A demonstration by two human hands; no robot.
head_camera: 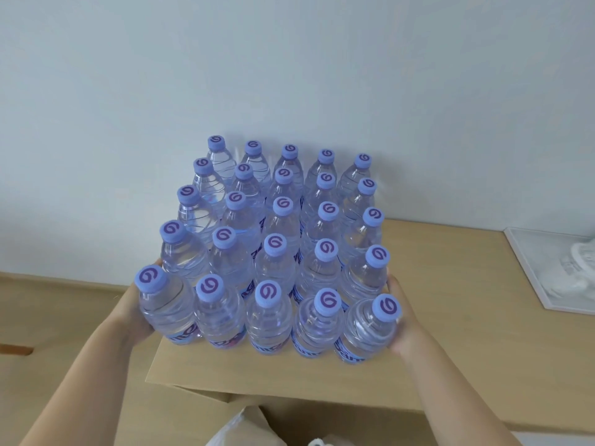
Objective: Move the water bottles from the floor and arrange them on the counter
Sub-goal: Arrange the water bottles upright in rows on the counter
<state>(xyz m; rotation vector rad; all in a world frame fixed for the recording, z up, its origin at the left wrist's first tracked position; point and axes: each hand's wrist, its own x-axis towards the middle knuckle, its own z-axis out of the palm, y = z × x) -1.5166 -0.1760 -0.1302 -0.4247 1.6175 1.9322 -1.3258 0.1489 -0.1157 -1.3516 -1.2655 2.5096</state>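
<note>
Several clear water bottles (277, 252) with lilac caps stand upright in a tight block of rows on the light wooden counter (457, 294), against the white wall. My left hand (133, 317) lies flat against the block's left side, beside the front-left bottle (164, 304), with a fingertip showing further back. My right hand (404, 323) presses the block's right side next to the front-right bottle (370, 329). Most of the fingers of both hands are hidden behind the bottles.
A white tray (528, 272) with crumpled clear plastic sits at the counter's right end. A lower wooden surface (48, 304) runs to the left. A whitish plastic bag (238, 426) shows below the counter's front edge.
</note>
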